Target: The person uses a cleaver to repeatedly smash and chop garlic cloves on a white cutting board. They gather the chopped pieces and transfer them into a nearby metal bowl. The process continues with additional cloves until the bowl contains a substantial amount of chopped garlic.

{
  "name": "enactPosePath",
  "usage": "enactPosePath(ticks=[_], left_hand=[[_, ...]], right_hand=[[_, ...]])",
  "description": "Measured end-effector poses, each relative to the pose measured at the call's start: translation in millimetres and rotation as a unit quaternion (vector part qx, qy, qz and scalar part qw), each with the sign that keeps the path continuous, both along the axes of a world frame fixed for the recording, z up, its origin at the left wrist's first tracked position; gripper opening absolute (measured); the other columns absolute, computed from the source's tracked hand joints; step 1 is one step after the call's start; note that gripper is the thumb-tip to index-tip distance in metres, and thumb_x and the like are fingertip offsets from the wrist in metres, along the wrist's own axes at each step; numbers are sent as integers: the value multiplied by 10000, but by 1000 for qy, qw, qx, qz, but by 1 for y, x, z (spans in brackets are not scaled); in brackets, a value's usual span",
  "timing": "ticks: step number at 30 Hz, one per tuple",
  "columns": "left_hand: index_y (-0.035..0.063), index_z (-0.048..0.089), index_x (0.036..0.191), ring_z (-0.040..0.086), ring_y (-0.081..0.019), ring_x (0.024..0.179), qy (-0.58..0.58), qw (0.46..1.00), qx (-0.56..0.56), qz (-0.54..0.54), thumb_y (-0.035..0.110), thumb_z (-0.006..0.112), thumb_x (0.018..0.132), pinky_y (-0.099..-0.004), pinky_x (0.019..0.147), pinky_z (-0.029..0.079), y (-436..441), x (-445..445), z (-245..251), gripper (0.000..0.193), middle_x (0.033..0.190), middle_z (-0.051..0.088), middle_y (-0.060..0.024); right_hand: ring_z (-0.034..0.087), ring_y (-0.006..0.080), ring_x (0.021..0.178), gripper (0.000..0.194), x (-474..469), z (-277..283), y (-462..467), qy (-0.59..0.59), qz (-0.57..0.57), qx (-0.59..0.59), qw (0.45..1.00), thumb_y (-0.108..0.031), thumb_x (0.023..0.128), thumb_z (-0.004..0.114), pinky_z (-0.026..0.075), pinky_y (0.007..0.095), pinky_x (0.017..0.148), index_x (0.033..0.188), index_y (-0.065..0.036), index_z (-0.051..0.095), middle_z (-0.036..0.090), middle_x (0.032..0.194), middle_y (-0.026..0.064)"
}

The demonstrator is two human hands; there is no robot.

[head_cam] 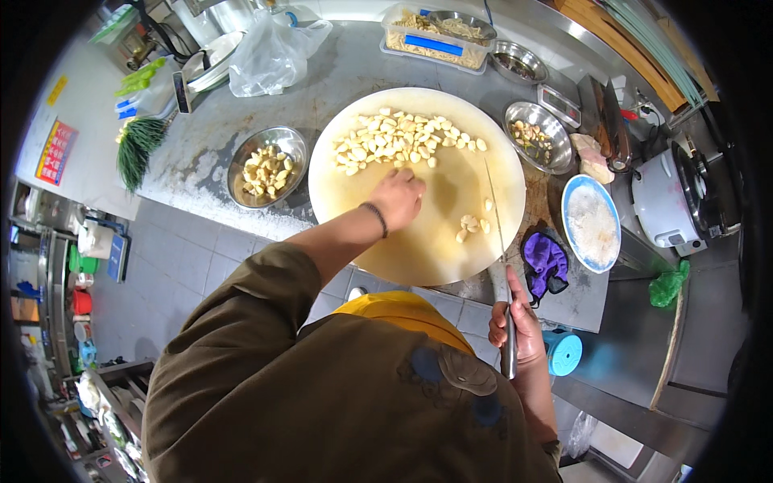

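Note:
A round chopping board (423, 259) lies on the metal worktop with many peeled garlic cloves (392, 136) spread over its far part. My left hand (398, 199) is over the board just short of the cloves, its fingers curled; whether it holds anything is hidden. My right hand (518, 323) grips the handle of a knife (498, 226), whose blade points away over the board's right side. Beside the blade lie several pieces of garlic (468, 228). A steel bowl of garlic cloves (240, 196) stands left of the board, and another steel bowl (558, 158) with trimmings stands right of it.
A blue-rimmed plate of white granules (567, 241) and a purple cloth (545, 261) lie at right. Behind are a kitchen scale (558, 104), a plastic tub (432, 47) and a plastic bag (269, 57). Green stalks (137, 154) hang over the left edge; a rice cooker (661, 196) stands far right.

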State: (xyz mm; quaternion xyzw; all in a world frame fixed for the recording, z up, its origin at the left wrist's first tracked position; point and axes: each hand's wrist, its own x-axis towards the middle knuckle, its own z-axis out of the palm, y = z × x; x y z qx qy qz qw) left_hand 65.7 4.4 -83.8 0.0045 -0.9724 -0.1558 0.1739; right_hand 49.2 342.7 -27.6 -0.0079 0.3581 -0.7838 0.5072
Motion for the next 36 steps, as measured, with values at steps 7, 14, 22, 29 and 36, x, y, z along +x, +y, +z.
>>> enactPosePath(ticks=[7,14,22,29,36], left_hand=[[76,617,986,540,-323,1053,86,975,194,-65,21,646,709,-395,911,452,16,62,1,283,1083,585,-147],[90,584,1070,540,-332,1038,105,987,116,46,122,716,706,-410,907,447,10,97,6,389,1096,571,-155],[126,608,931,574,-292,784,6,998,52,32,202,717,716,-407,706,466,13,89,0,253,802,593,-67],[108,604,937,600,-316,811,108,984,121,74,119,700,725,-408,753,483,26,72,-3,233,876,628,-95],[58,622,938,594,-323,843,108,962,217,124,10,601,771,-390,741,496,8,119,8,176,863,619,-126]], right_hand=[[501,55,630,606,10,2,-10,227,64,172,957,-31,915,535,438,210,498,1459,-157,298,407,1412,93],[505,29,673,623,19,-14,-45,294,100,185,932,0,906,532,426,190,512,1459,-78,257,267,1509,153],[473,59,602,609,16,-9,-32,287,59,204,934,21,908,498,452,213,521,1458,-110,272,294,1503,118],[490,42,639,603,14,-4,-23,305,88,213,924,26,909,507,457,210,531,1452,-101,279,305,1496,124],[486,29,614,609,21,-7,-46,325,76,173,927,33,890,535,417,182,508,1443,-86,308,444,1379,113]])
